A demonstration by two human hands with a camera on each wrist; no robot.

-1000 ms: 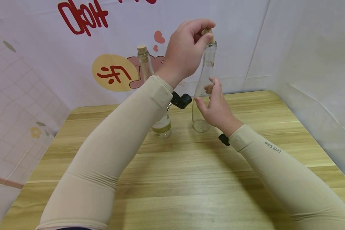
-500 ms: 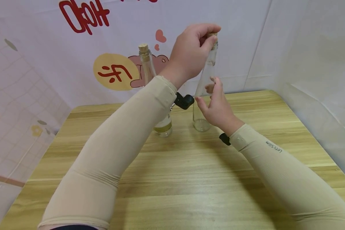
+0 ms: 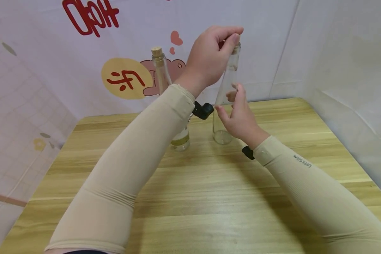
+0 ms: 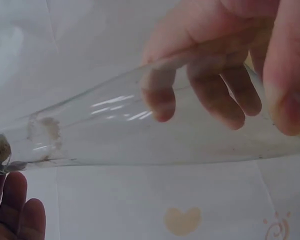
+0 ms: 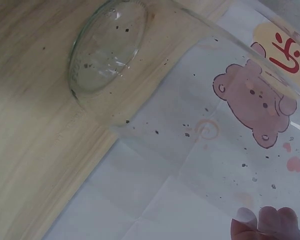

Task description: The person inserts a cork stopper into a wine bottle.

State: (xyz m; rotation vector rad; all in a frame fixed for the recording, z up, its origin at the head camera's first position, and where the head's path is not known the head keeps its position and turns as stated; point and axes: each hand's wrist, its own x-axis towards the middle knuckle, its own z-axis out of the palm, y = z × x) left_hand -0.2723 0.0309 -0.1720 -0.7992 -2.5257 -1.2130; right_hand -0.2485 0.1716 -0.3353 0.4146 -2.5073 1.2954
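A tall clear glass bottle (image 3: 223, 121) stands upright on the table, its neck leaning slightly right in the head view. My left hand (image 3: 211, 58) is at its mouth, pinching the cork, the index finger lying over the top and the thumb at the near side. The cork's top is hidden by this hand; its lower end (image 4: 1, 147) shows inside the neck in the left wrist view. Lower down, my right hand (image 3: 241, 116) grips the bottle's body, thumb on the near side and fingers around the far side. Dark specks dot the glass in the right wrist view.
To the left stands a second clear bottle (image 3: 162, 76) with a cork (image 3: 157, 53) in its mouth and a gold-banded label; my left forearm partly covers it. The wooden table (image 3: 190, 211) ends at a white printed cloth (image 3: 260, 46) behind the bottles.
My left hand has moved slightly right and down onto the bottle mouth; the cork, earlier standing above the rim, now sits lower in the neck. The right hand keeps its place.
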